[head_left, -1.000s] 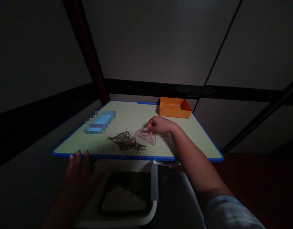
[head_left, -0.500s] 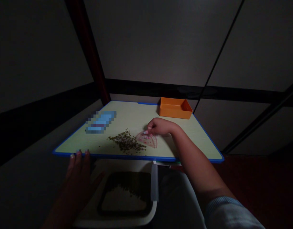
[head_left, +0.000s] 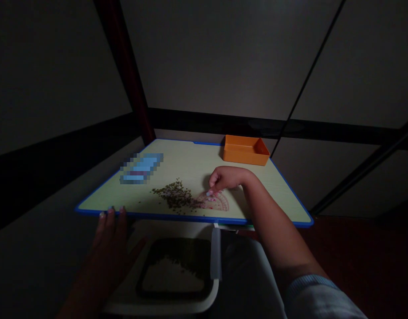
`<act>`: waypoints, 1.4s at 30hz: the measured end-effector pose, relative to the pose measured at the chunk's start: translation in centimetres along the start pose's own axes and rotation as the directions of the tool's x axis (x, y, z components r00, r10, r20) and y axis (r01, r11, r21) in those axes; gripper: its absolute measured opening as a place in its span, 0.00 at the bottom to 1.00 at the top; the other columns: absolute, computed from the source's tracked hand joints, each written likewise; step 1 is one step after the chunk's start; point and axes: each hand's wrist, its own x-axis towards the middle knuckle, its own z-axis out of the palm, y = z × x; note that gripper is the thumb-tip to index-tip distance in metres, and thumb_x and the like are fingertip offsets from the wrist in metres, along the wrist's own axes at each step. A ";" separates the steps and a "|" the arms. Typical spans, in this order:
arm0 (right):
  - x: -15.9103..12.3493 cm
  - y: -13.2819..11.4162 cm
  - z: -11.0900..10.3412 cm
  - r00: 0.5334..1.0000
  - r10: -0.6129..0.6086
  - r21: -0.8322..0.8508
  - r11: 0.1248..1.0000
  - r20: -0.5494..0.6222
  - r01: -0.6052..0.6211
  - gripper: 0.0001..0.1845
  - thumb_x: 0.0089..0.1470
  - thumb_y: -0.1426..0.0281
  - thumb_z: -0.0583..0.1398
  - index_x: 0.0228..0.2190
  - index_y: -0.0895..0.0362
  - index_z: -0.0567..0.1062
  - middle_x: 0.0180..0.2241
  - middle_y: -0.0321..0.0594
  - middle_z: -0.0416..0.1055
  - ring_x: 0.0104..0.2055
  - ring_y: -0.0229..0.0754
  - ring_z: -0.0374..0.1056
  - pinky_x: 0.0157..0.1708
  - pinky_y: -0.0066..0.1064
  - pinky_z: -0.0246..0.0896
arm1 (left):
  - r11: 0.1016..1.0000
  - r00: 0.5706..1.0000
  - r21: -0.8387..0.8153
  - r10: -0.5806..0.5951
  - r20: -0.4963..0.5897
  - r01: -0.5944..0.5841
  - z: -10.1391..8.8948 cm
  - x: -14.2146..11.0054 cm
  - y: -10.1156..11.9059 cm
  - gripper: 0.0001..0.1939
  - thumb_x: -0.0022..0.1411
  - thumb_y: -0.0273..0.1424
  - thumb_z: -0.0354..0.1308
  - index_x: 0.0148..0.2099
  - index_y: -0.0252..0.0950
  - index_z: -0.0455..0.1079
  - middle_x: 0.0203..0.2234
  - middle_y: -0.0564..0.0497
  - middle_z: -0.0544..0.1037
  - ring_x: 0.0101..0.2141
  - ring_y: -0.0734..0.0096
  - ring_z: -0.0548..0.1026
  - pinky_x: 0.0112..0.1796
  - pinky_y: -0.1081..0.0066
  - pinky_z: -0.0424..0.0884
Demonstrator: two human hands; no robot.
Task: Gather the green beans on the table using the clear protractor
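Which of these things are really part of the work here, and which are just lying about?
Part of it:
clear semicircular protractor, pinched in the right hand
heap of small dark bits at its edge
pale, blue-edged tabletop
probably the white, rounded container with dark bits inside

Apparently lying about:
open orange rectangular box
pixelated blue oblong object

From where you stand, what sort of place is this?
Probably a cramped corner of a dim home room, though I can't be sure: a small blue-edged table stands close to pale wall panels, and reddish flooring shows to the right.
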 end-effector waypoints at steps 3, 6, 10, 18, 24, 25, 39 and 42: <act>0.0 0.0 -0.1 1.000 0.013 -0.012 1.000 0.013 -0.012 0.09 0.45 0.68 0.62 0.21 0.62 0.74 0.15 0.28 0.61 0.20 0.29 0.52 0.24 0.25 0.45 | 1.000 1.000 -0.001 -0.004 0.009 0.004 -0.1 0.0 0.0 0.43 0.55 0.49 0.44 0.64 0.27 0.37 0.64 0.28 0.45 0.65 0.43 0.39 0.59 0.45 0.52; -0.1 0.0 -0.2 0.999 0.039 -0.041 0.998 0.012 -0.039 0.08 0.44 0.69 0.62 0.21 0.62 0.75 0.14 0.27 0.59 0.19 0.29 0.51 0.24 0.25 0.44 | 1.000 1.000 0.003 0.001 0.015 -0.001 0.0 -0.1 -0.2 0.43 0.55 0.50 0.43 0.64 0.28 0.35 0.65 0.30 0.43 0.65 0.43 0.39 0.58 0.45 0.53; -0.6 0.2 -0.7 0.993 0.112 -0.075 0.991 -0.042 -0.115 0.09 0.44 0.68 0.62 0.21 0.62 0.75 0.14 0.27 0.59 0.19 0.29 0.50 0.23 0.25 0.44 | 1.000 1.000 0.007 0.015 -0.011 -0.015 0.2 -0.3 -0.2 0.43 0.55 0.50 0.41 0.64 0.29 0.35 0.65 0.31 0.42 0.65 0.43 0.38 0.58 0.44 0.52; -1.1 0.5 -1.2 0.984 0.172 -0.097 0.980 -0.042 -0.175 0.11 0.43 0.65 0.63 0.22 0.62 0.76 0.14 0.28 0.61 0.19 0.29 0.50 0.23 0.25 0.44 | 1.000 0.999 -0.007 0.010 -0.036 -0.010 -0.2 0.1 0.2 0.43 0.55 0.50 0.42 0.64 0.28 0.37 0.64 0.30 0.44 0.64 0.41 0.41 0.58 0.44 0.52; -0.7 0.5 -0.8 0.982 0.189 -0.120 0.975 -0.012 -0.189 0.11 0.42 0.65 0.65 0.23 0.61 0.78 0.16 0.29 0.66 0.20 0.29 0.53 0.23 0.24 0.46 | 1.000 0.999 -0.004 0.027 -0.036 -0.027 -0.2 0.0 0.1 0.43 0.55 0.50 0.42 0.64 0.29 0.35 0.65 0.32 0.42 0.64 0.41 0.41 0.58 0.43 0.53; -0.6 0.5 -0.7 0.981 0.195 -0.124 0.973 -0.005 -0.194 0.10 0.42 0.65 0.65 0.24 0.61 0.78 0.17 0.30 0.67 0.20 0.29 0.53 0.24 0.25 0.46 | 1.000 0.999 -0.005 0.027 -0.037 -0.027 -0.2 0.0 0.1 0.43 0.55 0.50 0.42 0.64 0.29 0.35 0.65 0.33 0.42 0.64 0.41 0.41 0.58 0.43 0.53; 0.1 0.4 -0.3 0.974 0.163 -0.152 0.979 0.155 -0.139 0.15 0.41 0.61 0.66 0.25 0.63 0.80 0.18 0.34 0.71 0.21 0.31 0.59 0.26 0.25 0.50 | 1.000 1.000 -0.001 0.008 -0.013 -0.008 -0.1 0.0 0.0 0.44 0.55 0.51 0.41 0.64 0.26 0.37 0.64 0.29 0.44 0.64 0.40 0.40 0.58 0.43 0.52; 0.1 0.4 -0.3 0.976 0.126 -0.134 0.986 0.178 -0.103 0.16 0.41 0.60 0.66 0.25 0.63 0.80 0.18 0.34 0.71 0.21 0.31 0.59 0.25 0.25 0.49 | 1.000 1.000 -0.012 0.014 -0.021 -0.014 -0.1 0.0 0.1 0.43 0.55 0.50 0.43 0.64 0.26 0.38 0.64 0.29 0.44 0.64 0.40 0.41 0.58 0.43 0.52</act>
